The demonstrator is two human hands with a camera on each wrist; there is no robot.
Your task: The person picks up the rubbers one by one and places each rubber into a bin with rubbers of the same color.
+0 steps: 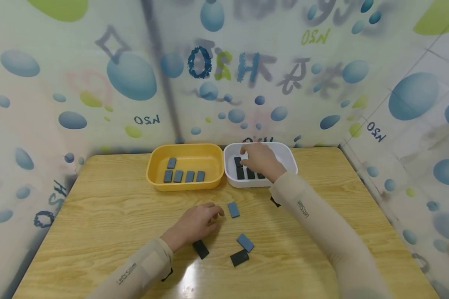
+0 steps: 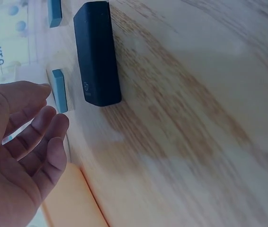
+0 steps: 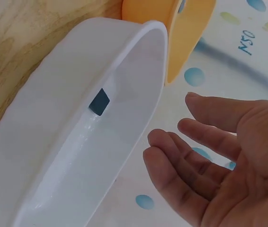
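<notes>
Left hand (image 1: 195, 223): loosely bent, holding nothing.
Blue block (image 1: 233, 209): on the table (image 1: 116, 199), just right of that nearer hand; long axis pointing away, tilted leftward.
Right hand (image 1: 262, 160): empty, loosely bent, over the white tray (image 1: 243, 183).

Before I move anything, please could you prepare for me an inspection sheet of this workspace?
Surface: wooden table, shiny in one spot.
Job's things: yellow tray holds five blue-grey blocks; white tray holds black blocks; two of each colour clearly lie loose.
Clutter: dark shapes by both sleeves, too hidden to identify.
Hands: left hand relaxed beside loose blocks; right hand over white tray; neither holds anything visible.
Cables: nothing seen.
Surroundings: patterned walls.
</notes>
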